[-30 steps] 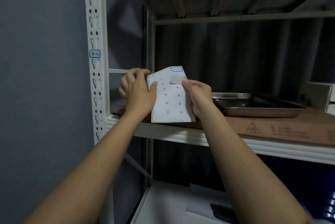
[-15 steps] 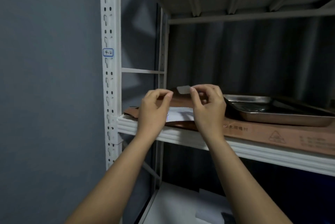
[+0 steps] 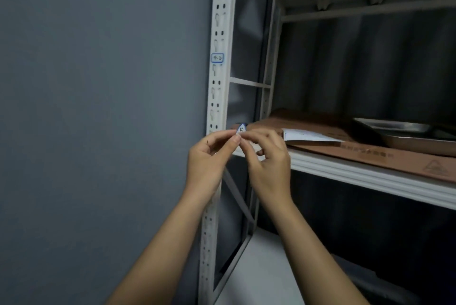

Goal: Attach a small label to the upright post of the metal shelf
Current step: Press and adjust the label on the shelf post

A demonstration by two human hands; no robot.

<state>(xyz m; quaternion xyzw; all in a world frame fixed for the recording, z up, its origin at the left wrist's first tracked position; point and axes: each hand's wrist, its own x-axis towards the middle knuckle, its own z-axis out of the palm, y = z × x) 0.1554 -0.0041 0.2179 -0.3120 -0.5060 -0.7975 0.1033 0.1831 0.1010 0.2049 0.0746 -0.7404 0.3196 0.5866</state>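
Two hands meet just in front of the white upright post (image 3: 217, 97), pinching one small label (image 3: 241, 129) between them. Left hand (image 3: 209, 156) grips its lower edge with thumb and forefinger; right hand (image 3: 267, 159) pinches it from the 3 o'clock side, its other fingers curled. That label, white with a blue border and a handwritten mark, sits level with the shelf board (image 3: 370, 176), just beside the post at its 3 o'clock. Higher on the post, toward 12 o'clock, a second blue-bordered label (image 3: 217, 58) is stuck flat. On the shelf, at 3 o'clock from the hands, lie a white label sheet (image 3: 308, 136), brown cardboard (image 3: 394, 156) and a metal tray (image 3: 407, 134).
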